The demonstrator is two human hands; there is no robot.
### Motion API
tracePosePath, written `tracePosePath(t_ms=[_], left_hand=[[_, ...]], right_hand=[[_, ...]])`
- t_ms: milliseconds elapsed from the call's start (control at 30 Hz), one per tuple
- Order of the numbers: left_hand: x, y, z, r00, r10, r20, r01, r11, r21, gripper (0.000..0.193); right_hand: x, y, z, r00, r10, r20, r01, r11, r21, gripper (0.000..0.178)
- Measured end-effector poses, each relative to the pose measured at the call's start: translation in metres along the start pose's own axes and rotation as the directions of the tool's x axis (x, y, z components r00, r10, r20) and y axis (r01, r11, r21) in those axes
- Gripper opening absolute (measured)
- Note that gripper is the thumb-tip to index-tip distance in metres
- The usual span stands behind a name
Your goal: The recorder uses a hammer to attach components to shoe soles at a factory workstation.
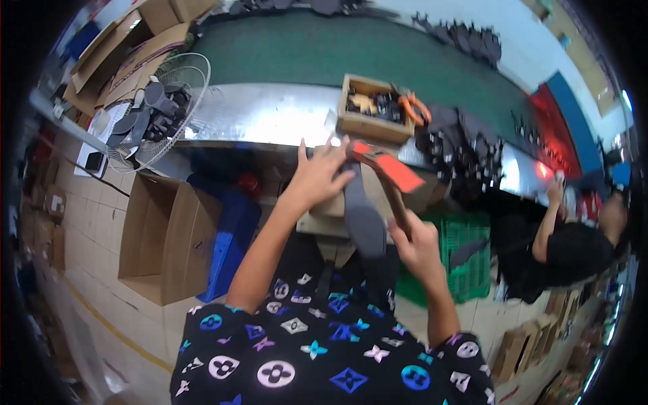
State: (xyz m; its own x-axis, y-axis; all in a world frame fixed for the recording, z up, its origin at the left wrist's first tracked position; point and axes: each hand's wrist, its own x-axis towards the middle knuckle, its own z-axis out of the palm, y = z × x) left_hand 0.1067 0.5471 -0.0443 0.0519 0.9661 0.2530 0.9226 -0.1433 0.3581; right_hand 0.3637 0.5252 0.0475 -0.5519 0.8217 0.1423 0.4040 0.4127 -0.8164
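Observation:
My left hand is at the bench edge, thumb and forefinger pinching the narrow end of a dark grey, paddle-shaped piece; its other fingers are spread. The broad, rounded end of the piece points down toward my lap. In my right hand is a hammer with a wooden handle and a flat red head, gripped by the handle. The head hangs slanted just right of the piece's narrow end, close to my left fingertips. What the narrow end rests on is partly hidden by the hand and hammer.
A wooden box of small dark and tan parts stands ahead, with orange-handled pliers at its right. Dark parts are heaped beyond. A wire fan guard holds grey pieces. Cardboard box, green crate and a co-worker flank me.

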Motion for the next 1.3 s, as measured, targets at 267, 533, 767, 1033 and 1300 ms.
tracePosePath(t_ms=[267,533,767,1033,1300], left_hand=[[0.010,-0.005,-0.013,1.000,0.009,0.006,-0.009,1.000,0.014,0.068],[-0.001,0.003,-0.007,0.917,-0.041,-0.397,-0.045,0.978,-0.204,0.025],[-0.009,-0.099,-0.162,0.560,-0.262,-0.786,0.330,0.941,-0.079,0.025],[-0.085,-0.152,-0.298,0.223,-0.455,-0.862,0.521,0.803,-0.289,0.068],[-0.047,-0.044,-0.152,0.708,-0.609,-0.358,0.419,0.770,-0.482,0.042]], right_hand=[[0.013,-0.008,0.003,0.995,-0.065,-0.074,0.056,0.991,-0.118,0.021],[0.000,0.007,-0.008,0.966,0.093,-0.242,-0.052,0.984,0.172,0.014],[0.017,0.025,0.007,0.932,-0.012,-0.361,-0.025,0.995,-0.097,0.022],[0.033,0.027,0.035,0.999,-0.021,-0.041,-0.003,0.854,-0.521,0.044],[0.096,0.062,-0.086,0.779,-0.195,-0.596,-0.181,0.840,-0.512,0.041]])
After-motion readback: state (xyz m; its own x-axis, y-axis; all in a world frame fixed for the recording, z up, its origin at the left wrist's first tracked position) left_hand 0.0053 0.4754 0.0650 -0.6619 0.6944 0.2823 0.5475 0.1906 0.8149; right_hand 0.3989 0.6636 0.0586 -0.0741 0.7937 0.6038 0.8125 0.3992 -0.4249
